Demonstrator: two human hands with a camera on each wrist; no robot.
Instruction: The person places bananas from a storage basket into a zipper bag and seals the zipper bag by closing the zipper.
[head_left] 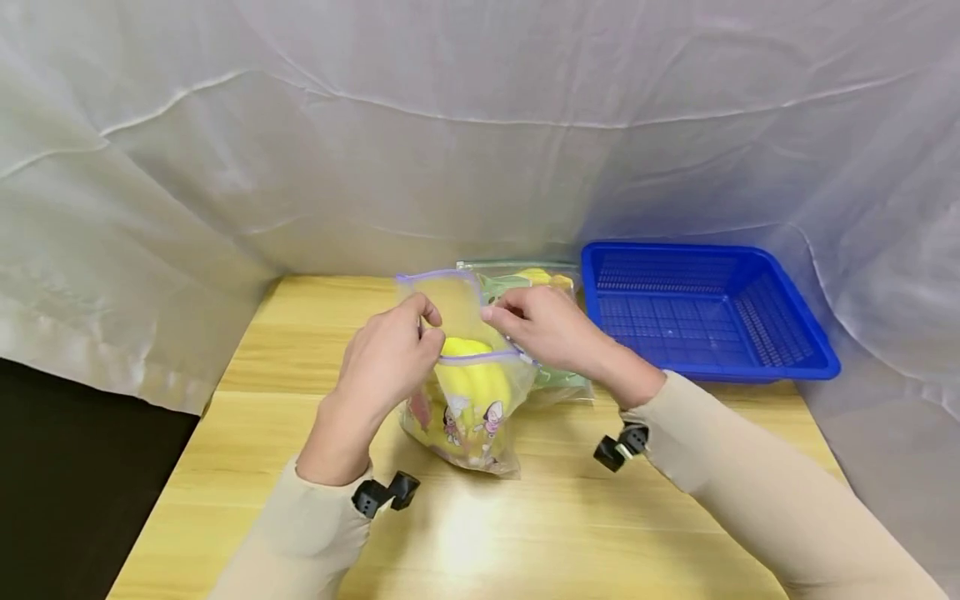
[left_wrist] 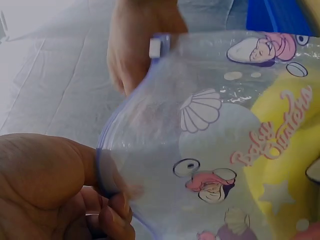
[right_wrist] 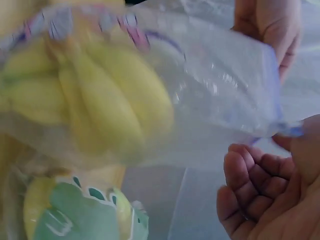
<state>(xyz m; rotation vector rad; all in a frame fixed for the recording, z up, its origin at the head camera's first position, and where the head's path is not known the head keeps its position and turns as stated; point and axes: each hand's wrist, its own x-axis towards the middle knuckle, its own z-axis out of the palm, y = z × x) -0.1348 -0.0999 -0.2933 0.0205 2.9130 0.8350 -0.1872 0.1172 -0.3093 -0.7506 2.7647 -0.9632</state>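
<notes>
A clear zip bag (head_left: 480, 417) with purple zip edges and cartoon prints stands on the table, its mouth spread apart. Inside it is a bunch of bananas (right_wrist: 107, 100). My left hand (head_left: 390, 350) pinches the left side of the mouth between thumb and fingers; in the left wrist view the purple edge runs into that grip. My right hand (head_left: 551, 329) pinches the rim at the right end of the mouth, close to the white slider (left_wrist: 155, 48), with its other fingers loosely curled.
Behind the bag, a second zip bag (head_left: 558, 379) with green print and yellow contents lies on the wooden table (head_left: 300, 333). A blue plastic basket (head_left: 712, 371) stands at the back right. Pale cloth (head_left: 420, 175) hangs behind the table.
</notes>
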